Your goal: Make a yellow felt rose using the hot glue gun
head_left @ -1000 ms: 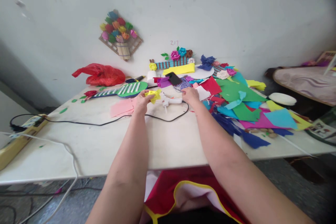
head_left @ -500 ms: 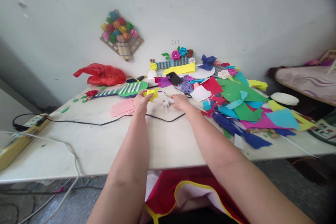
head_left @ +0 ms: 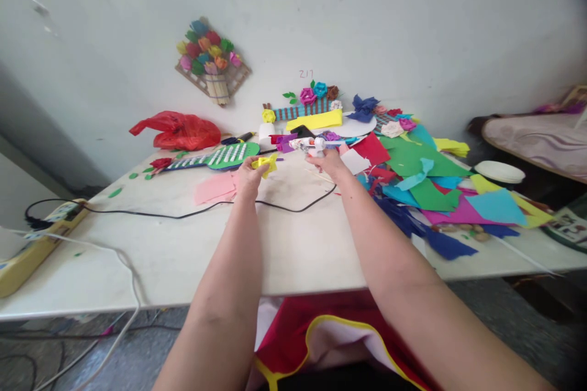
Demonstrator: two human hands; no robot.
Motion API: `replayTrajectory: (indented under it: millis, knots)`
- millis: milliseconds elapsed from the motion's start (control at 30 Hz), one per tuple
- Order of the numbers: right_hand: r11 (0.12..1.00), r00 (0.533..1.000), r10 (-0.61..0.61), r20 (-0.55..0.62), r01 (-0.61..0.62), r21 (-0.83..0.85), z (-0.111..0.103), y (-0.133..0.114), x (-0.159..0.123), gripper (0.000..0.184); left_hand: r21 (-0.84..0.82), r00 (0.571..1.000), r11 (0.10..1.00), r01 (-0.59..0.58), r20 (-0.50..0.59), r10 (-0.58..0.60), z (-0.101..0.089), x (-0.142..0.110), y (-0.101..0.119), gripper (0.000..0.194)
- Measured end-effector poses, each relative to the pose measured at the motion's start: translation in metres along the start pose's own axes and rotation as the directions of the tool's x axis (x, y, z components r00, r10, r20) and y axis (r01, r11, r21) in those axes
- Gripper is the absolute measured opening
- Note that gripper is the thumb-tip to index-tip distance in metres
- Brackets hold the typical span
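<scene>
Pinched in the fingers of my left hand (head_left: 249,178) is a small yellow paper flower (head_left: 266,165), held above the table. My right hand (head_left: 328,162) is closed round a white hot glue gun (head_left: 316,145), its nozzle end pointing left and a glue stick out of its back. A gap separates the gun from the flower. The gun's black cord (head_left: 174,217) runs left across the table. Pink paper sheets (head_left: 213,188) lie left of my left hand, and a green board with white strips (head_left: 233,155) is behind them.
Coloured crepe paper pieces (head_left: 426,162) cover the table's right side. A red plastic bag (head_left: 181,131) and a yellow power strip (head_left: 41,247) are on the left. Paper-flower crafts (head_left: 302,111) stand against the wall, with a dark phone (head_left: 301,131) in front.
My right hand has lifted the glue gun off the table, and it now points left in my grip. The left hand still holds the yellow flower, almost unmoved.
</scene>
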State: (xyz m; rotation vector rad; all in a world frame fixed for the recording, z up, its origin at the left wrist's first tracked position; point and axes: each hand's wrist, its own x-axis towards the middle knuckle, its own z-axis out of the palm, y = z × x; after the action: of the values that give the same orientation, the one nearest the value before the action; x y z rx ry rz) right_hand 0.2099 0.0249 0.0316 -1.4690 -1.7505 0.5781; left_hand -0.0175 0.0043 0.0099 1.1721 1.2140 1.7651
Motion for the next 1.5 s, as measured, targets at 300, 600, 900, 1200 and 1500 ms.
replayTrajectory:
  millis: [300,600,900,1200,1500]
  knots:
    - [0.863,0.981,-0.064,0.183,-0.038,0.505,-0.005,-0.02,-0.016,0.033,0.048,0.999,0.998,-0.039,-0.002,0.039,0.001,0.003,-0.006,0.031]
    - [0.875,0.976,-0.102,0.194,-0.006,0.485,0.004,-0.014,-0.01,0.032,0.08,0.999,0.996,-0.035,0.017,0.034,0.003,0.0,-0.001,0.031]
    - [0.923,0.976,-0.129,0.176,0.053,0.38,0.005,-0.016,-0.011,0.031,0.088,0.999,0.995,-0.05,0.016,0.049,0.004,-0.001,-0.001,0.03]
    - [0.949,0.975,-0.112,0.193,0.047,0.312,0.004,-0.02,-0.012,0.031,0.082,0.999,0.996,-0.032,0.025,0.03,0.005,-0.003,0.001,0.031]
    - [0.951,0.974,-0.114,0.193,0.051,0.303,0.001,-0.026,-0.018,0.029,0.104,0.999,0.994,-0.043,0.027,0.041,0.005,-0.003,0.002,0.029]
